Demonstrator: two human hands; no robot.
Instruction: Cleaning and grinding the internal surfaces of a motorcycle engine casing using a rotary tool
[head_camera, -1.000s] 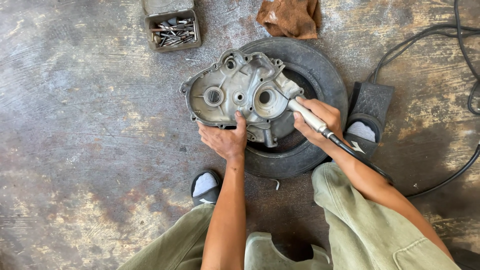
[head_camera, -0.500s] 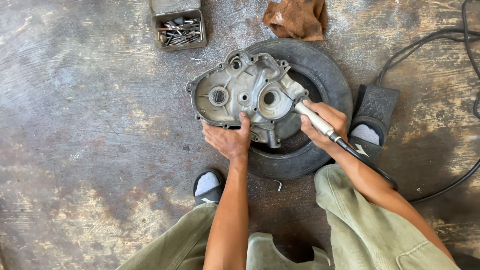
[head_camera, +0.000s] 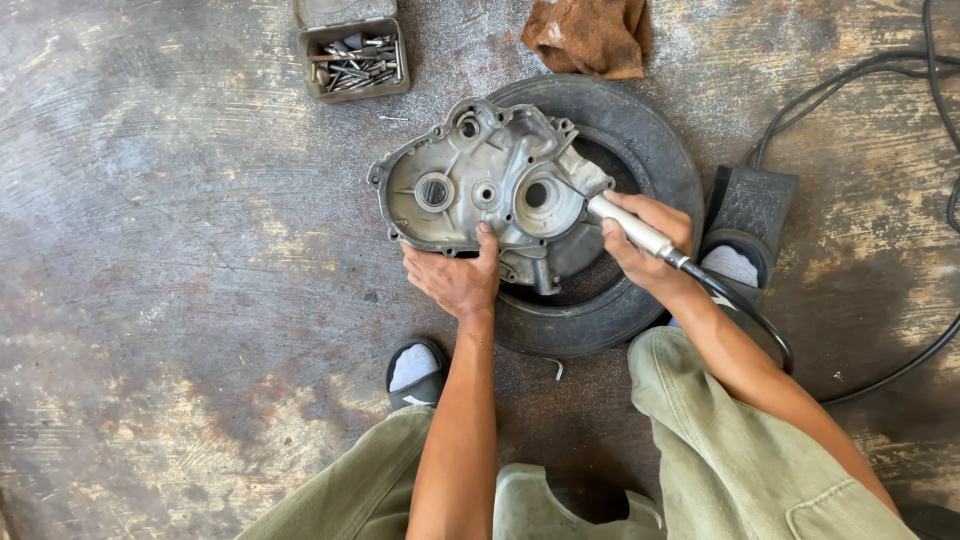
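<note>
Aluminium engine case cover (head_camera: 480, 185) lies open side up on a black tyre (head_camera: 640, 150) flat on the concrete floor (head_camera: 170, 300), approx centre of view, cover overhanging the tyre's rim toward 9 o'clock. Left hand (head_camera: 455, 280) presses on the cover's near edge at 6 o'clock of the casting, thumb up over the rim, fingers spread along the edge; hand flat, grip not closed round anything, just bearing down. Right hand (head_camera: 650, 245) sits at 3 o'clock of the cover, grip clamped on a silver handpiece (head_camera: 630, 228) of a flexible-shaft tool, held pencil-style, tip angled toward 10 o'clock and touching the cover's right lobe by the round bearing seat (head_camera: 537, 195). Black flex shaft (head_camera: 745, 315) runs from the handpiece back over the wrist toward 5 o'clock. Black foot pedal (head_camera: 750, 205) sits just beside the tyre at 3 o'clock, w/ a sandalled foot (head_camera: 732, 265) on its near end; other foot (head_camera: 415, 370) on the floor at 7 o'clock of the tyre. Black cables (head_camera: 900, 70) loop at upper right. Metal tin (head_camera: 352, 62) full of bits and screws at 11 o'clock, well apart from the cover. Brown rag (head_camera: 590, 35) at 12 o'clock, just beyond the tyre. Olive trouser knees (head_camera: 720, 450) frame the bottom. Small bent wire (head_camera: 555, 368) lies on the floor near the tyre's 6 o'clock edge.
</note>
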